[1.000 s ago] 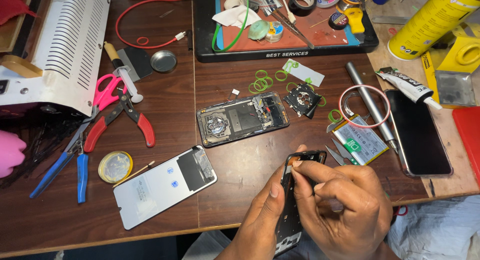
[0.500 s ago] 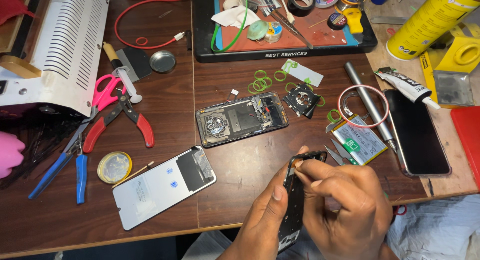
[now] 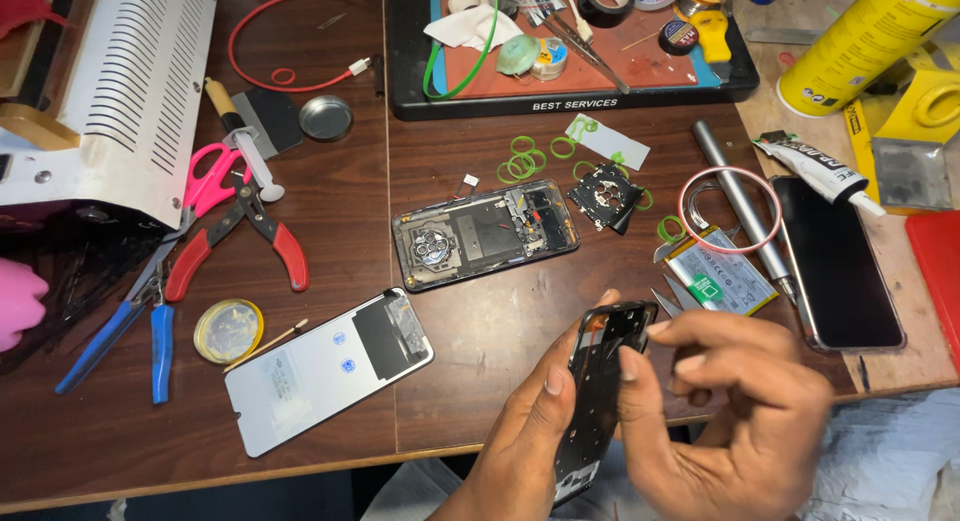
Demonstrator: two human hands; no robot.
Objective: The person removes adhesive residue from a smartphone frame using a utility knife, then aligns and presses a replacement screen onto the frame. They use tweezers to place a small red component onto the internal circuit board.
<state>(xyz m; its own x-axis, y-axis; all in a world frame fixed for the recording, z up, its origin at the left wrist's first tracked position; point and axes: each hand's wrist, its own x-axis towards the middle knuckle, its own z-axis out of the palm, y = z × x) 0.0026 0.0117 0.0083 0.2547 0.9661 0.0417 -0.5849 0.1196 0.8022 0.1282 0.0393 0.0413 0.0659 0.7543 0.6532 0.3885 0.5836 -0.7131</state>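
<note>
1. Left hand (image 3: 530, 436): at the near edge of the wooden table (image 3: 480, 331), fingers closed around the left side of a black phone frame (image 3: 598, 381), thumb lying along its edge.
2. Right hand (image 3: 745, 406): just right of the frame, thumb and forefinger pinched together on the frame's upper right corner.
3. Phone frame: held on end between both hands, tilted slightly, its top toward the far side; its lower end is hidden behind the hands.
4. Opened phone body (image 3: 485, 233): flat on the table, beyond the hands, circuit parts exposed.
5. Screen panel (image 3: 325, 371): lying pale side up, left of the hands.
6. Battery (image 3: 720, 278): right of the phone body, near a pink ring (image 3: 728, 209) and a metal rod (image 3: 740, 206).
7. Dark phone (image 3: 838, 263): flat at the right.
8. Red-handled pliers (image 3: 245, 236), pink scissors (image 3: 210, 176) and blue-handled cutters (image 3: 130, 331): at the left.
9. Black tray (image 3: 570, 103): on the far side, holding tapes and tools.
10. Green rubber bands (image 3: 525, 161): scattered just before the tray.
</note>
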